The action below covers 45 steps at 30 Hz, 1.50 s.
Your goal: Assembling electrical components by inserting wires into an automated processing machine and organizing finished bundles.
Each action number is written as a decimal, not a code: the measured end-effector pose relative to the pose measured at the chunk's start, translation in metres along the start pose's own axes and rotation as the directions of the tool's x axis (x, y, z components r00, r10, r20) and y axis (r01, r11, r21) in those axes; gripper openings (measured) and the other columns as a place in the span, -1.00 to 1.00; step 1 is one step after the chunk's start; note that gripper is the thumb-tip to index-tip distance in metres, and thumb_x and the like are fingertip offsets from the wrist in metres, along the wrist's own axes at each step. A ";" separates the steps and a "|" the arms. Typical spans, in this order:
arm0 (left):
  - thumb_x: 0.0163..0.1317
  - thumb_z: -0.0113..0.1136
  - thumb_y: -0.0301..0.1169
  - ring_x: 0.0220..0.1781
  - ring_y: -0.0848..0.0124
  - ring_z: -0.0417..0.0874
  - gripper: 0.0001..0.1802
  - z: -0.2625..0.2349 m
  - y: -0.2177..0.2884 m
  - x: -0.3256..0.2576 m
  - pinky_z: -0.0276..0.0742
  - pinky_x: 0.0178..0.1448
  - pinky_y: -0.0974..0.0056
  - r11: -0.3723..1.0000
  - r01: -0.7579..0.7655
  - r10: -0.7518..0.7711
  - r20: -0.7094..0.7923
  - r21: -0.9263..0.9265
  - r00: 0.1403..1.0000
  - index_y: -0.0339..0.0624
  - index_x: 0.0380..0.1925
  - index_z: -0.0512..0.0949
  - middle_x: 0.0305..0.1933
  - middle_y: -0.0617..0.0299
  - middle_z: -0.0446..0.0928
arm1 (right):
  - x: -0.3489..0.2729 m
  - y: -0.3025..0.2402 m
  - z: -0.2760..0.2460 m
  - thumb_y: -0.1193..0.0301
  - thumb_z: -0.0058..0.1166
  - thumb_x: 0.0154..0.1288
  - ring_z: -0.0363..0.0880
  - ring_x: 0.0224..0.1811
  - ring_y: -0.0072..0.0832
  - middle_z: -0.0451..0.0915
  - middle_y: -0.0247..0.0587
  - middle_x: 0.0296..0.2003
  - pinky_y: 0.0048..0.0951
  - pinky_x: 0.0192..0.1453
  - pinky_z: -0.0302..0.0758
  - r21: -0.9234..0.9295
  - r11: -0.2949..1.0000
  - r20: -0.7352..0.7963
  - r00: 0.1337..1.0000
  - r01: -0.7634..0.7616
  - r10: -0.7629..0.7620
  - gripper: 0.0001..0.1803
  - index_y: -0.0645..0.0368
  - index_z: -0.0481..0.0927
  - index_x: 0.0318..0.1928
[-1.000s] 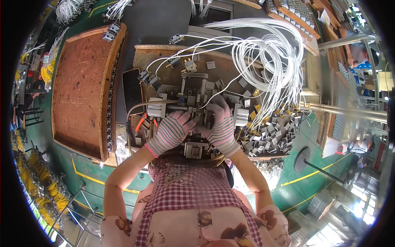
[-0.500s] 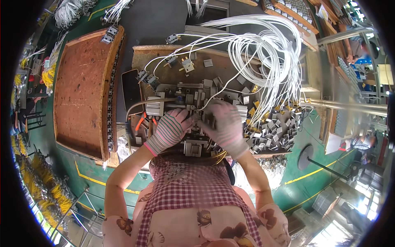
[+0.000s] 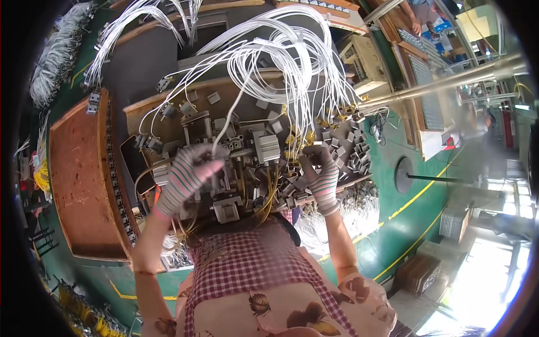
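My left hand [image 3: 190, 175], in a striped knit glove, is blurred over the metal fixture [image 3: 227, 209] at the bench's middle. Its fingers are closed around the lower end of a white wire [image 3: 230, 115]. My right hand [image 3: 321, 178], gloved alike, hovers over the right of the bench with its fingers curled and the thumb apart; I see nothing held in it. Just beyond its fingertips are brass-coloured terminals [image 3: 293, 136] on wire ends. Small grey metal pieces [image 3: 351, 147] lie heaped beside that hand.
A big coil of white wires [image 3: 286, 56] arches over the back of the bench. At left stands a shallow wooden tray [image 3: 78, 180] edged with small metal parts. Yellow wires [image 3: 272, 194] hang by the fixture. A metal pipe [image 3: 438, 84] runs off right; another person's hand [image 3: 415, 25] shows far right.
My right hand has left the fixture and moved right to the terminals and metal pieces. My left hand has come up around the white wire. The whole view has swung right.
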<state>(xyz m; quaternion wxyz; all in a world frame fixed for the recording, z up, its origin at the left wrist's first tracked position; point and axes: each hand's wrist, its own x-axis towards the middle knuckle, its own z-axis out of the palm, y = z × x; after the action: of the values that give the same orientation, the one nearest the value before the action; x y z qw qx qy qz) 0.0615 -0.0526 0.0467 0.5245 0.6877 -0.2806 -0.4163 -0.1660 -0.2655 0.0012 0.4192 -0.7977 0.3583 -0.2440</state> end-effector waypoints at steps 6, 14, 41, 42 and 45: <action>0.14 0.32 -0.24 -0.14 0.25 0.61 -0.74 -0.125 0.025 0.065 0.53 0.03 0.22 0.446 0.119 0.430 -0.329 0.887 0.841 -0.09 -0.20 0.66 -0.20 0.13 0.63 | 0.022 0.021 0.007 0.42 0.32 0.07 0.46 -0.39 -0.44 0.55 -0.19 -0.37 -0.34 -0.26 0.43 -0.313 0.927 0.083 0.978 0.207 -0.190 -0.74 0.21 0.58 -0.23; 0.14 0.22 -0.34 0.08 0.08 0.52 -0.63 -0.081 0.009 0.065 0.42 0.17 0.03 0.228 -0.073 0.781 -0.138 0.971 0.608 0.01 0.00 0.55 0.07 0.13 0.50 | -0.005 -0.046 -0.018 0.35 0.12 0.36 0.47 -0.23 -0.63 0.57 -0.33 -0.21 -0.57 -0.09 0.43 0.522 0.821 0.316 0.946 -0.232 0.066 -0.66 0.20 0.46 0.08; -0.05 0.55 -0.27 -0.26 0.45 0.64 -0.55 -0.323 -0.137 0.054 0.52 -0.06 0.32 0.984 0.034 0.161 -0.949 0.177 0.270 -0.32 -0.21 0.67 -0.25 0.18 0.71 | -0.027 -0.042 -0.002 0.51 0.17 0.26 0.65 -0.38 -0.48 0.69 -0.18 -0.35 -0.47 -0.25 0.54 -0.168 0.979 0.391 0.920 0.113 -0.039 -0.81 0.18 0.66 -0.11; -0.07 0.56 -0.29 -0.27 0.44 0.64 -0.53 -0.314 -0.127 0.058 0.52 -0.06 0.33 0.987 -0.028 0.158 -0.943 0.156 0.295 -0.34 -0.19 0.67 -0.25 0.19 0.71 | -0.025 -0.046 -0.005 0.53 0.19 0.22 0.65 -0.39 -0.50 0.70 -0.19 -0.36 -0.49 -0.25 0.54 -0.174 0.981 0.378 0.926 0.083 -0.011 -0.82 0.18 0.67 -0.15; -0.13 0.60 -0.38 -0.25 0.46 0.60 -0.55 -0.311 -0.120 0.058 0.52 -0.07 0.35 0.995 -0.035 0.103 -0.968 0.097 0.228 -0.31 -0.23 0.62 -0.27 0.25 0.67 | -0.023 -0.041 -0.003 0.50 0.25 0.17 0.65 -0.34 -0.37 0.66 -0.11 -0.34 -0.43 -0.27 0.52 -0.091 0.996 0.390 0.920 -0.002 0.038 -0.79 0.13 0.67 -0.15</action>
<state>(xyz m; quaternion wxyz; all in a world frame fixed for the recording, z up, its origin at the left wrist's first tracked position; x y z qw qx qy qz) 0.3538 0.0865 -0.0520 0.5843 0.7984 0.0638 0.1311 -0.1674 -0.2335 0.0352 0.4488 -0.8446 0.2860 -0.0591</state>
